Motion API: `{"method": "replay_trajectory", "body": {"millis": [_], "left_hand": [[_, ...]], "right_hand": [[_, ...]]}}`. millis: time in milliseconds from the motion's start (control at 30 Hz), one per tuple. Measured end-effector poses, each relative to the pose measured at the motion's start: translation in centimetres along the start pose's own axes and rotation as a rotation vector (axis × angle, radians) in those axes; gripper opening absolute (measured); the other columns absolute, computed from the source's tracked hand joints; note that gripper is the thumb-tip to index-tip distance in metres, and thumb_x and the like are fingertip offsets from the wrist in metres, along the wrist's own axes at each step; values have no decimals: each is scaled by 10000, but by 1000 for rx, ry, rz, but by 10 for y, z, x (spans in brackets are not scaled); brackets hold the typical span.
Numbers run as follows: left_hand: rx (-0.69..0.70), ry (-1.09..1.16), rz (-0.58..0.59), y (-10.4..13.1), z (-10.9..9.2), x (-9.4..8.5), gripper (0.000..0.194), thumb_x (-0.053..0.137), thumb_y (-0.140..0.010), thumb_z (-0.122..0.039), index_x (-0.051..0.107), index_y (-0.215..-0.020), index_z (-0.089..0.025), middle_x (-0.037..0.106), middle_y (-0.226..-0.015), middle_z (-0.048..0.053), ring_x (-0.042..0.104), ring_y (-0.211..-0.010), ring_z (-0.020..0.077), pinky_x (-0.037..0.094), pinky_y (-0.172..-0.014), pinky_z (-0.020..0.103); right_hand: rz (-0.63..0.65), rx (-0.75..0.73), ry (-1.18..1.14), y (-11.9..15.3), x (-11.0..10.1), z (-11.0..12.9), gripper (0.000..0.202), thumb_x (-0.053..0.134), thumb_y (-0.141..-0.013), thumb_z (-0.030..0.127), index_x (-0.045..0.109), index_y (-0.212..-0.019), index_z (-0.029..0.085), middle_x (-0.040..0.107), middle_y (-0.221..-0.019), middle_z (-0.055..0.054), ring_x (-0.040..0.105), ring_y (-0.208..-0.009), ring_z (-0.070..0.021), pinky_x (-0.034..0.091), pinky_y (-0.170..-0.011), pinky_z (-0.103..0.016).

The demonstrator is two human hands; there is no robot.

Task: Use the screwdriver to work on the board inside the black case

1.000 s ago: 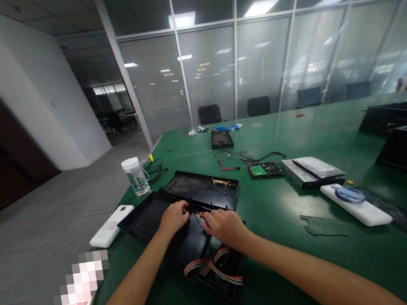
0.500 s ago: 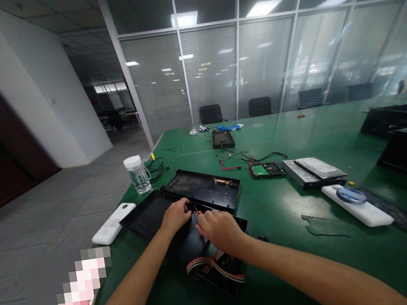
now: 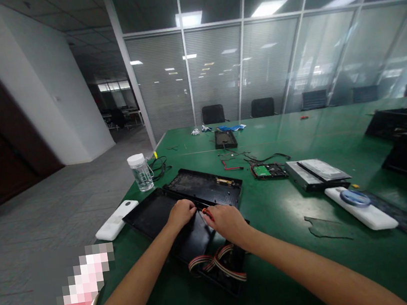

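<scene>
In the head view, your left hand (image 3: 182,213) is at the inner side of the open black case (image 3: 147,213), fingers drawn together; you cannot tell what they pinch. Your right hand (image 3: 228,222) curls closed around an orange-handled tool (image 3: 207,213) over the case, which lies near the table's (image 3: 281,273) left edge. Its far half holds a brass-coloured strip (image 3: 225,182); a striped ribbon cable (image 3: 219,264) loops over the near end. The bottle (image 3: 142,175) holds clear liquid, standing by the left edge, beyond the white slab (image 3: 117,221). A small black box (image 3: 225,139) sits toward the far edge. Green tabletop stretches between your case and the clear sheet (image 3: 328,228) on the right.
</scene>
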State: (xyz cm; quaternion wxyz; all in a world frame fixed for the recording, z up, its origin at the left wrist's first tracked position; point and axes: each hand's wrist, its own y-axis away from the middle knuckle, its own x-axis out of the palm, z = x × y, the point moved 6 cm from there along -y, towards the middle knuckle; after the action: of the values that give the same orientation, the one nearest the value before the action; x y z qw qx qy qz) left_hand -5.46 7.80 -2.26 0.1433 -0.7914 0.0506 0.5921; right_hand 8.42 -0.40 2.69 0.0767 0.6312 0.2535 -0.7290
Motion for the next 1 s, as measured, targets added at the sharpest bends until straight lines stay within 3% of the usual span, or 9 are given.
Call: {"method": "replay_trajectory", "body": {"millis": [167, 600, 1000], "left_hand": [[-26, 15, -4, -2, -1, 1, 177, 515, -757, -230, 689, -774, -197, 671, -802, 42, 593, -771, 159, 424, -709, 228], [-32, 41, 26, 0, 2, 2, 188, 507, -756, -220, 694, -770, -198, 675, -795, 37, 600, -786, 154, 424, -722, 215], [-130, -153, -12, -3, -11, 5, 175, 493, -794, -226, 648, -831, -156, 632, -872, 90, 591, -847, 201, 435, -778, 276]], "right_hand": [[15, 24, -61, 14, 11, -3, 307, 371, -891, 402, 565, -974, 179, 654, -867, -74, 618, -812, -190, 429, -704, -274], [27, -8, -86, 35, -1, -8, 316, 364, -891, 398, 569, -1032, 203, 658, -884, -65, 615, -802, -182, 431, -699, -267], [-23, 30, -93, 67, -6, -54, 324, 388, -873, 371, 597, -1051, 198, 670, -901, -68, 618, -822, -184, 426, -723, -257]]}}
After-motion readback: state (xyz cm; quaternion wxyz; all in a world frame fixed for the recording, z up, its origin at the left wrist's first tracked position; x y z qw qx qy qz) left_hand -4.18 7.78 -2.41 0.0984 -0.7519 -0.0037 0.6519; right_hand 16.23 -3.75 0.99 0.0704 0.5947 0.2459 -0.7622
